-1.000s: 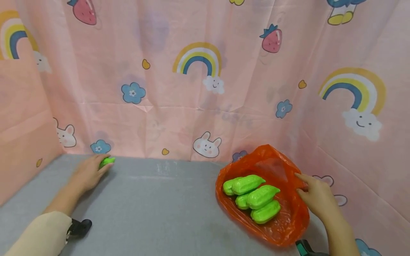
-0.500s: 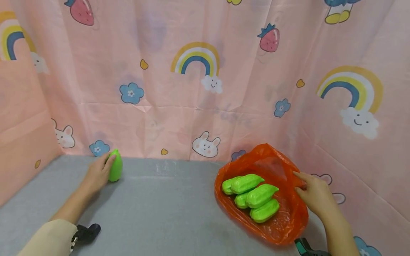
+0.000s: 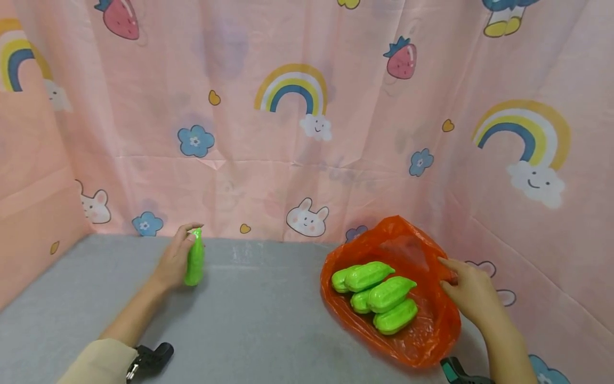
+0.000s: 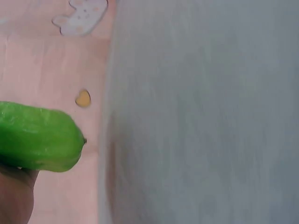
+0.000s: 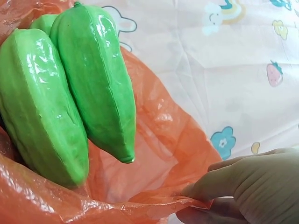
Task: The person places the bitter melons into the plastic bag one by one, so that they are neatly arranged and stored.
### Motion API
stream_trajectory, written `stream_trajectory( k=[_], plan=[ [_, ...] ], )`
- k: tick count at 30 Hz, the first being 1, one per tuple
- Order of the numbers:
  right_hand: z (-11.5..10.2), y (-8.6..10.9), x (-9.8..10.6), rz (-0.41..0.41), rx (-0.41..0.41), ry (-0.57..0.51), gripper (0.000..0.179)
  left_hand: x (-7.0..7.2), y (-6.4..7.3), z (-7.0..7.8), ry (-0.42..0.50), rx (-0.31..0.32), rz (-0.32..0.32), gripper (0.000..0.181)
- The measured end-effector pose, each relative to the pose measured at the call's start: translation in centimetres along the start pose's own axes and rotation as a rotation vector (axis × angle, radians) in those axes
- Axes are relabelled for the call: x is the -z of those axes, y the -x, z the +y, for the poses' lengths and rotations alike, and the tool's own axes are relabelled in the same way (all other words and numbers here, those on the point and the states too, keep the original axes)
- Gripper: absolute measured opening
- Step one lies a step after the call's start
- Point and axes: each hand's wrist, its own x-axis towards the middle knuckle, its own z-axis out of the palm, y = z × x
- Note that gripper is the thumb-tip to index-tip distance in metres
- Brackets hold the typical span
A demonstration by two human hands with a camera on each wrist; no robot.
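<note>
My left hand (image 3: 172, 262) holds a glossy green gourd-like fruit (image 3: 194, 260) upright just above the table, its narrow tip pointing up. In the left wrist view, the blunt end of that green gourd (image 4: 42, 137) sticks out past part of the hand (image 4: 16, 198). On the right stands a wide-mouthed red-orange plastic bag (image 3: 434, 320). Several matching green gourds (image 3: 393, 293) are heaped inside it. My right hand (image 3: 472, 290) pinches the bag's right rim between thumb and fingers, and the right wrist view shows this hand (image 5: 257, 186) close up.
A grey table (image 3: 249, 320) spreads between the hands. A pink printed curtain (image 3: 240, 186) rises behind it and along both sides. Black straps with fittings are on both wrists, such as the left wrist mount (image 3: 153, 358).
My left hand has lifted the green gourd from the far left of the table and carried it rightward, turning it upright. The right hand and the bag have stayed in place.
</note>
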Motion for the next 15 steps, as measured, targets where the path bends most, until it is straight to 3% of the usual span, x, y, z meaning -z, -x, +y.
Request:
stream_trajectory(
  k=[5, 10, 15],
  plan=[
    [0.2, 0.2, 0.1, 0.003, -0.004, -0.009, 0.049, -2.0, -0.3, 1.1, 0.084, 0.008, -0.074, 0.063],
    [0.1, 0.3, 0.1, 0.011, 0.004, -0.013, 0.049, -3.4, -0.2, 1.4, 0.091, 0.005, -0.073, 0.065],
    [0.1, 0.3, 0.1, 0.032, 0.033, -0.017, 0.048, -4.4, -0.2, 1.7, 0.086, -0.007, -0.031, 0.063]
  ],
)
